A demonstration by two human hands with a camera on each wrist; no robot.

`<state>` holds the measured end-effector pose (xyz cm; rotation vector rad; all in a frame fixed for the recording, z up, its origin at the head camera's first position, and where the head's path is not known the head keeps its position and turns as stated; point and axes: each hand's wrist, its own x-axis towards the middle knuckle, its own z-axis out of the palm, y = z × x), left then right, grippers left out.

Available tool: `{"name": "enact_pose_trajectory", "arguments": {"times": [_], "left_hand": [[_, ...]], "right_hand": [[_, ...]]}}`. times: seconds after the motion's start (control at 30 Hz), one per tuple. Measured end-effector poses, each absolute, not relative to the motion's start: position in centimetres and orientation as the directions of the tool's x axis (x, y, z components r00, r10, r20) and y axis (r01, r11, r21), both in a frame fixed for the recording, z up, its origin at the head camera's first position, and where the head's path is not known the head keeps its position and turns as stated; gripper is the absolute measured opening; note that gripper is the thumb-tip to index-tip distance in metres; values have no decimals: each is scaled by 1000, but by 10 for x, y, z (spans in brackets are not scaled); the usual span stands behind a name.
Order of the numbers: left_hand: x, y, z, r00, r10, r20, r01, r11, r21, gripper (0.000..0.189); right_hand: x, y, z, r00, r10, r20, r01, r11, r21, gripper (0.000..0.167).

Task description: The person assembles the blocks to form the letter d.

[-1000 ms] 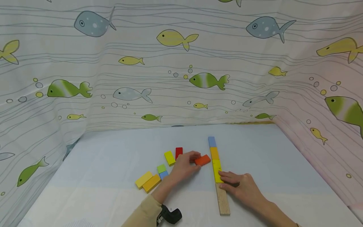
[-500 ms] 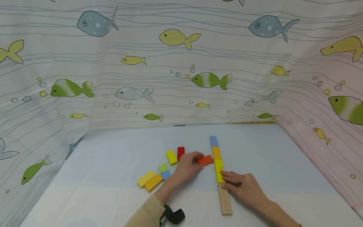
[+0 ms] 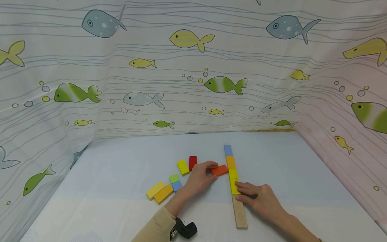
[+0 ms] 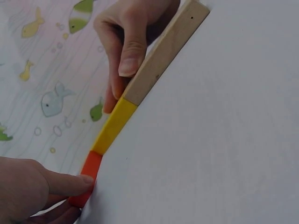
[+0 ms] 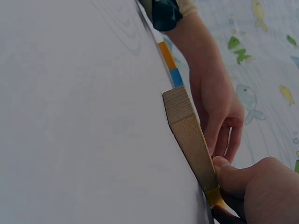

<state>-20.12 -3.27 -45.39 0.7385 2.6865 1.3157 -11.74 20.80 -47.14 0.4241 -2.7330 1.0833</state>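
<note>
A straight row of blocks runs away from me in the head view: a bare wooden block (image 3: pixel 240 213), a yellow stretch (image 3: pixel 232 179), an orange block (image 3: pixel 231 162) and a blue block (image 3: pixel 228 150). My left hand (image 3: pixel 200 176) pinches an orange-red block (image 3: pixel 219 170) between thumb and fingers. That block lies at a slant, its right end right at the row's left side. On the row's right side, my right hand (image 3: pixel 263 201) rests its fingertips against the yellow part and its thumb by the wooden block. The left wrist view shows the thumb (image 4: pixel 86 179) on the orange-red block.
Left of my left hand lie loose blocks: dark red (image 3: pixel 192 162), yellow (image 3: pixel 183 167), green (image 3: pixel 174 178), blue (image 3: pixel 176 186), pale yellow (image 3: pixel 155 190) and orange-yellow (image 3: pixel 164 194). A fish-patterned curtain (image 3: pixel 181 94) surrounds the white tabletop (image 3: pixel 121 161).
My left hand has brought the orange-red block slightly right, narrowing the gap to the row. The right hand keeps its place at the row. The head view has shifted a little.
</note>
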Motion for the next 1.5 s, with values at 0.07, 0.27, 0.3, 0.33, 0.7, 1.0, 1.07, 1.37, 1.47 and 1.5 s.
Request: {"name": "enact_pose_trajectory", "arguments": {"times": [0.07,0.27,0.3,0.33,0.7,1.0,1.07,1.37,1.47,1.5], "left_hand": [[-201,-33,-454,-882,446,152,394,519,759,39],[-201,-32,-452,-883,445,147,389,519,761,40],[-201,-32,-453,-884,445,147,388,521,760,40],[-201,-32,-453,-884,444,146,387,521,760,40],[-201,-34,-454,-885,445,138,381,520,765,42],[-190,-64,-455,-922,351,166,342,531,775,36],[-186,-71,-454,-924,339,175,346,550,760,35],[-180,-94,-447,-938,303,172,318,544,777,33],[-182,-99,-446,-945,278,171,303,555,775,32],[-182,-101,-446,-947,270,172,300,560,772,31]], "right_hand": [[-117,208,-471,-945,-199,260,-323,695,-643,40],[-118,209,-471,-938,-210,275,-341,693,-635,40],[-118,209,-471,-936,-213,280,-347,691,-634,40],[-118,209,-471,-935,-215,283,-351,691,-633,40],[-117,211,-472,-925,-223,307,-373,684,-627,38],[-120,208,-475,-909,-252,331,-412,663,-626,38],[-120,208,-475,-912,-248,328,-406,664,-628,38],[-119,208,-474,-927,-230,295,-370,676,-638,38],[-118,209,-473,-933,-222,283,-357,672,-649,38],[-117,209,-473,-934,-220,281,-354,670,-653,38]]}}
